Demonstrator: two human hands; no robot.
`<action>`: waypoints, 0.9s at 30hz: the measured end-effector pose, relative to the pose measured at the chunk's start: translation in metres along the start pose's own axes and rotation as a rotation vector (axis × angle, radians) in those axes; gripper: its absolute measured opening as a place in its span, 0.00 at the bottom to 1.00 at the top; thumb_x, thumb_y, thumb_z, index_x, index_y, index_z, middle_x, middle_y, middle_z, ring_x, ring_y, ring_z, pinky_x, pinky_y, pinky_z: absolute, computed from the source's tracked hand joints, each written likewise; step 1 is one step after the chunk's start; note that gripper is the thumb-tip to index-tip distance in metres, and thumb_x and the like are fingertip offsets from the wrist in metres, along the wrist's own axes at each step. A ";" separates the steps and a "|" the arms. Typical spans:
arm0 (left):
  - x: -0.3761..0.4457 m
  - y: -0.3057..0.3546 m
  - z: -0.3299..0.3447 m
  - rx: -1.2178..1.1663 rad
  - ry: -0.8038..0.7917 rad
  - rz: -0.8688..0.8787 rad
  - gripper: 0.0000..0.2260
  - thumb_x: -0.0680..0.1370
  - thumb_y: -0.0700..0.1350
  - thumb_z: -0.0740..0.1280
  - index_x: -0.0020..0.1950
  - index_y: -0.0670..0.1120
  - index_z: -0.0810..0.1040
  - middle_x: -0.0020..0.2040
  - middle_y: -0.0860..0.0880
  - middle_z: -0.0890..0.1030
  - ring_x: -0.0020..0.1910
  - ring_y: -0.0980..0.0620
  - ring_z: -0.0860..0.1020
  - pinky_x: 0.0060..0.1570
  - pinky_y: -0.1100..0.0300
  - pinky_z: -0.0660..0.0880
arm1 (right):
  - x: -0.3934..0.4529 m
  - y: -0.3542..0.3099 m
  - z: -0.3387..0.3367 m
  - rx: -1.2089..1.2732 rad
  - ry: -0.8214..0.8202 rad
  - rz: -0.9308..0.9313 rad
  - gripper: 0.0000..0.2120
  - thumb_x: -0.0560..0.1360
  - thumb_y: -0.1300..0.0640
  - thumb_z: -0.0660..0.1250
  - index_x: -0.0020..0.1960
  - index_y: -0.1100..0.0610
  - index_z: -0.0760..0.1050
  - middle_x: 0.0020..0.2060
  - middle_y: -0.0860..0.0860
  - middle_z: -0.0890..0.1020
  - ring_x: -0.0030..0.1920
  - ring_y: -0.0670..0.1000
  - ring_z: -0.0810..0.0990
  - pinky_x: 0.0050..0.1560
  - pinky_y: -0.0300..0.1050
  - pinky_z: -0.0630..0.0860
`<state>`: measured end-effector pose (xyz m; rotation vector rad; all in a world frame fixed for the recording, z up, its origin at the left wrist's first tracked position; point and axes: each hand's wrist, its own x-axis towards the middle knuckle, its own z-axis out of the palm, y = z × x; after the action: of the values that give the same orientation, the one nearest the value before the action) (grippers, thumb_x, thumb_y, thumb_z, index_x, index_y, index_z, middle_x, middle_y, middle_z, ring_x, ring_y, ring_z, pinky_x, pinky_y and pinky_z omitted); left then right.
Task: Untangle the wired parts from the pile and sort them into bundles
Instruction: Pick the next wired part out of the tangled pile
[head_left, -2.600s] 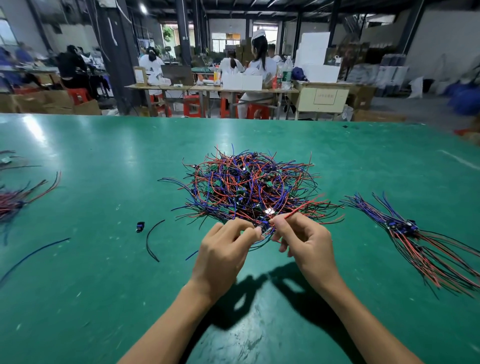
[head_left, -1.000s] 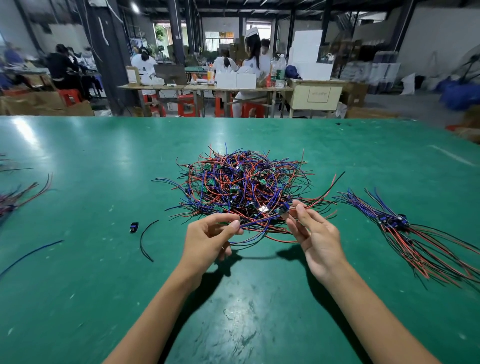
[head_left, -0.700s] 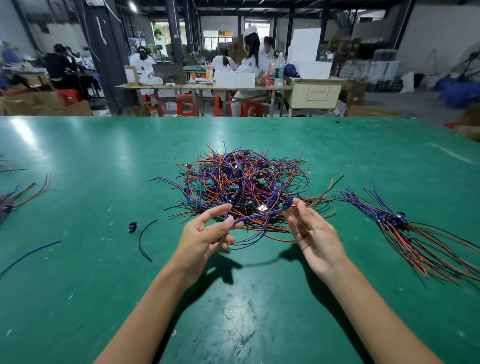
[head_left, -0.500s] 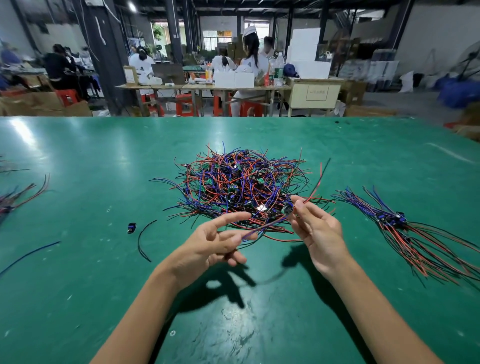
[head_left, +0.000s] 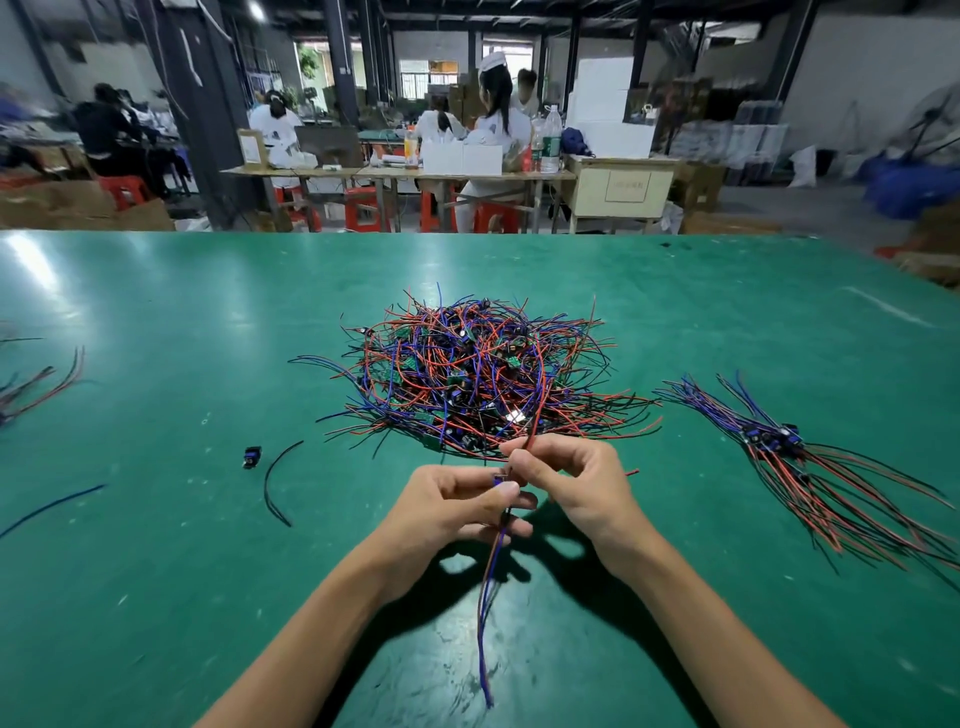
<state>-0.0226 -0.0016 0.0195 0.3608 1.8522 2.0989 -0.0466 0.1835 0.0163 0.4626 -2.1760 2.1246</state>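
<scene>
My left hand (head_left: 447, 512) and right hand (head_left: 571, 483) now pinch one wired part (head_left: 491, 571) pulled clear of the pile (head_left: 478, 379) mid-table, leads dangling toward the near edge, ready for the right-side bundle (head_left: 789, 457).

A green table (head_left: 727, 322) is spread beneath the hands. Far beyond them, workers (head_left: 496, 124) are seated on red stools (head_left: 363, 205) at benches (head_left: 395, 174), where bottles (head_left: 551, 137) and white boxes (head_left: 462, 158) are set. Cardboard (head_left: 78, 208) is piled far left.
</scene>
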 end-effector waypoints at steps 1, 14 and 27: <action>0.000 0.001 0.000 0.019 0.000 0.006 0.13 0.77 0.45 0.71 0.61 0.43 0.84 0.53 0.40 0.86 0.44 0.46 0.86 0.42 0.61 0.80 | -0.001 0.001 0.002 0.003 0.016 -0.005 0.05 0.75 0.58 0.74 0.44 0.60 0.86 0.44 0.46 0.88 0.41 0.42 0.81 0.46 0.34 0.75; 0.006 -0.004 0.002 0.042 0.169 0.001 0.13 0.80 0.46 0.69 0.44 0.37 0.84 0.40 0.40 0.82 0.25 0.51 0.71 0.28 0.64 0.67 | -0.001 0.002 0.006 0.095 -0.054 0.054 0.07 0.73 0.54 0.74 0.46 0.57 0.87 0.43 0.49 0.88 0.39 0.44 0.84 0.38 0.29 0.75; 0.008 -0.007 0.013 0.099 0.335 0.037 0.11 0.79 0.37 0.67 0.38 0.37 0.84 0.33 0.45 0.82 0.20 0.56 0.67 0.20 0.69 0.61 | -0.004 0.003 0.023 -0.111 -0.001 0.073 0.12 0.83 0.64 0.61 0.52 0.57 0.83 0.35 0.46 0.84 0.35 0.42 0.81 0.39 0.33 0.76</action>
<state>-0.0243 0.0143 0.0140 0.0672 2.1542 2.2053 -0.0397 0.1618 0.0109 0.3811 -2.3307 2.0247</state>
